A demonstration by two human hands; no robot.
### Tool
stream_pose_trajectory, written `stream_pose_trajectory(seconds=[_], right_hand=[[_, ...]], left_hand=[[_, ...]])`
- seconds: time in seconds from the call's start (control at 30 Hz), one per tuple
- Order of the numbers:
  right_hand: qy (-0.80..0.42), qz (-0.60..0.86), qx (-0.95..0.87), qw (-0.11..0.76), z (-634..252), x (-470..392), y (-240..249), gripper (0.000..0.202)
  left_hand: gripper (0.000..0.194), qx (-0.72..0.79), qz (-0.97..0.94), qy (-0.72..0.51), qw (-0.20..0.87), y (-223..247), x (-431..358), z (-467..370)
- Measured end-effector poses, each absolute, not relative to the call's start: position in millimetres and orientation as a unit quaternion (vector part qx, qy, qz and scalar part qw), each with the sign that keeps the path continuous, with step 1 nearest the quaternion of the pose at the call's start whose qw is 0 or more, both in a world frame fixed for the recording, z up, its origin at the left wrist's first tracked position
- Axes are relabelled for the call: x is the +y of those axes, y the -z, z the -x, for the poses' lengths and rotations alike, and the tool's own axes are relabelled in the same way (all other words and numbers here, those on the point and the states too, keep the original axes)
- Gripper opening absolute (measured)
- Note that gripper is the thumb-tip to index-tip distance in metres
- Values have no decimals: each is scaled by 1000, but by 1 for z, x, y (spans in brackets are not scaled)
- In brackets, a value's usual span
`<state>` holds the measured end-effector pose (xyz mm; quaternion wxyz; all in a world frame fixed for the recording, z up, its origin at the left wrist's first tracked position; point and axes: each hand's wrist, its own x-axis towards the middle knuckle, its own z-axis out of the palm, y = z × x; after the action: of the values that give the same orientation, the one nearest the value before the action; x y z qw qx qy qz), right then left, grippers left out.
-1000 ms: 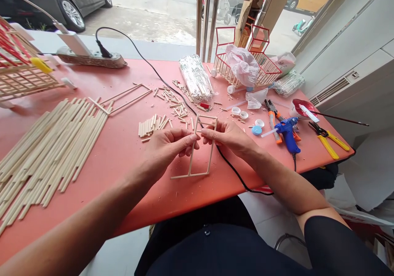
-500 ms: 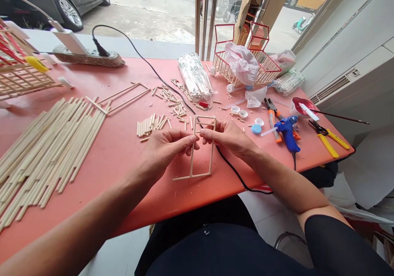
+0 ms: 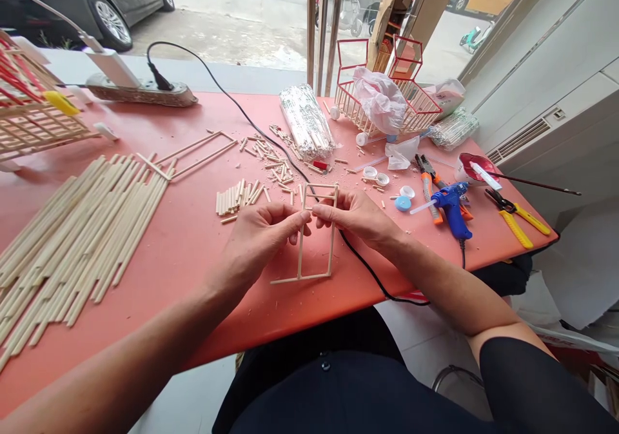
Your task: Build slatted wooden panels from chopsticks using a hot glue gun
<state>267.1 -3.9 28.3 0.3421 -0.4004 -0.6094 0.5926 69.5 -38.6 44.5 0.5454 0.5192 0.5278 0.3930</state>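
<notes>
Both hands hold a small rectangular frame of thin wooden sticks (image 3: pixel 315 276) above the table's front part. My left hand (image 3: pixel 264 234) pinches its left upright between thumb and fingers. My right hand (image 3: pixel 355 218) is closed on the right upright, with the thumb pointing inward. The two thumb tips nearly meet inside the frame, near a short crosspiece below the top bar; fingers partly hide it. At the bottom, the lower stick sticks out past the left upright. Just behind my left hand lies a group of short cut sticks (image 3: pixel 236 198).
Long wooden sticks (image 3: pixel 82 240) cover the table's left side, beside another stick frame (image 3: pixel 203 153). Right of my hands lie a blue glue gun (image 3: pixel 452 208), orange-handled pliers (image 3: pixel 428 186) and yellow-handled cutters (image 3: pixel 517 221). A black cable (image 3: pixel 362 263) passes behind the held frame. A stick-built cart (image 3: pixel 355 108) stands behind.
Almost nothing differs. The view has shifted very slightly, and both hands keep their hold on the stick frame.
</notes>
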Motion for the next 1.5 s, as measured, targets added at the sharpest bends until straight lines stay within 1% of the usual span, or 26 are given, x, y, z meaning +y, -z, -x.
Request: stream_pose_trajectory(seconds=[0.23, 0.4, 0.67, 0.8, 0.97, 1.13, 1.23, 1.4, 1.5], right_hand=[[-591, 409, -603, 346, -266, -6, -30, 40], [-586, 406, -604, 355, -265, -7, -29, 41], [-595, 406, -596, 356, -264, -7, -30, 38], [-588, 410, -598, 359, -266, -6, -27, 37], [-583, 411, -600, 361, -269, -2, -24, 44], [-601, 434, -580, 338, -274, 2, -29, 55], [-586, 453, -573, 351, -277, 2, -31, 51], [-575, 451, -585, 352, -279, 1, -28, 43], [-574, 455, -589, 343, -280, 3, -26, 46]], left_hand=[[34, 531, -516, -413, 530, -37, -40, -73], [31, 536, -512, -417, 526, -35, -40, -74], [31, 538, -503, -420, 530, -37, -40, -74], [33, 525, -514, -398, 549, -40, -39, -69], [38, 515, -517, -375, 572, -42, -37, -65], [32, 514, -500, -383, 582, -43, -32, -63], [30, 514, -496, -383, 586, -44, -30, -63], [32, 522, -506, -365, 582, -46, -30, -65], [33, 521, -507, -364, 582, -42, -28, -62]])
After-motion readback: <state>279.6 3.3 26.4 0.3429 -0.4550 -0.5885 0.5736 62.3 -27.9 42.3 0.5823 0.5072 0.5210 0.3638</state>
